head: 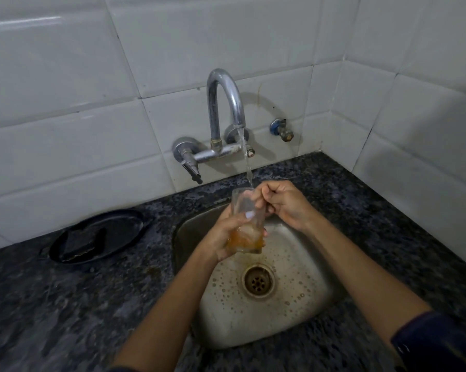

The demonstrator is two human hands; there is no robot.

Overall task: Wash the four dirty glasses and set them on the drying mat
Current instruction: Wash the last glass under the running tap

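Granite countertop (65, 304), dark and speckled, surrounds a small stainless-steel sink (301, 299) of rounded square form, its basin beaded with water droplets and stained faintly orange around the round perforated drain (258, 282). At ten o'clock from the drain a black oval plate (124, 222) rests on the counter, well apart from the sink, bearing a dark rectangular scrub pad (80, 242). At twelve o'clock a chromed wall-mounted tap (225, 103) with a high arched spout rises from glossy white rectangular tiles (65, 116); its lever handle (190, 167) hangs toward seven o'clock of the tap base, and a small angle valve (281, 129) with a blue knob sits at three o'clock of the spout. A thin clear stream of water (246, 162) falls from the spout onto the rim of the glass (246, 221), which stands between the camera and the back edge of the sink. The glass is a tall, straight-sided clear tumbler, held nearly upright above the basin at twelve o'clock from the drain, with cloudy orange residue pooled in its lower part. The left hand (226, 237) grips the tumbler from the nine o'clock side, fingers curled round the wall and partly seen through it. The right hand (283, 204) meets the rim from three o'clock, its fingers curled and bunched, fingertips dipping inside the mouth; whether they pinch the rim cannot be told. A dark sleeve (436, 342) covers the right upper forearm at five o'clock.
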